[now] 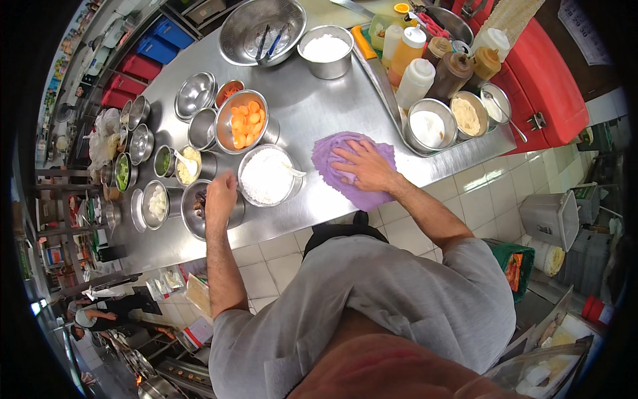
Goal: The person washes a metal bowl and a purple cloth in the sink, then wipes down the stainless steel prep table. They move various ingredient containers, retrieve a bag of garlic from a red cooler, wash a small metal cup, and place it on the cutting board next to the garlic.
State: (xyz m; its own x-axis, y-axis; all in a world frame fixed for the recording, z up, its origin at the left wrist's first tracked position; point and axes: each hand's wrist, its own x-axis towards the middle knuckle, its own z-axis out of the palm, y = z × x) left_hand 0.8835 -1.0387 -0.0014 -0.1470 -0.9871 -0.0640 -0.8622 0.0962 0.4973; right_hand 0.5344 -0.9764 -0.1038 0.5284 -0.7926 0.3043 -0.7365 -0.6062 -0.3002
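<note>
My right hand (366, 164) lies flat with spread fingers on a bunched purple cloth (339, 154). The cloth rests on the stainless steel table (319, 112) and hangs slightly over its near edge. My left hand (222, 194) is loosely closed above the rim of a steel bowl (191, 219) with dark brown pieces, partly hiding it. Nothing shows in its fingers. Between my hands stands a steel container of white powder (266, 174) with a white spoon (294, 171) in it. Behind it is a steel bowl of orange, rounded pieces (247, 124).
Left of me are steel bowls with white pieces (158, 202), chopped yellowish food (187, 172) and greens (122, 172). A colander (234, 35) with tongs stands at the back. Squeeze bottles (416, 77) crowd a tray by a red cooler (543, 85). People (94, 316) work at far left.
</note>
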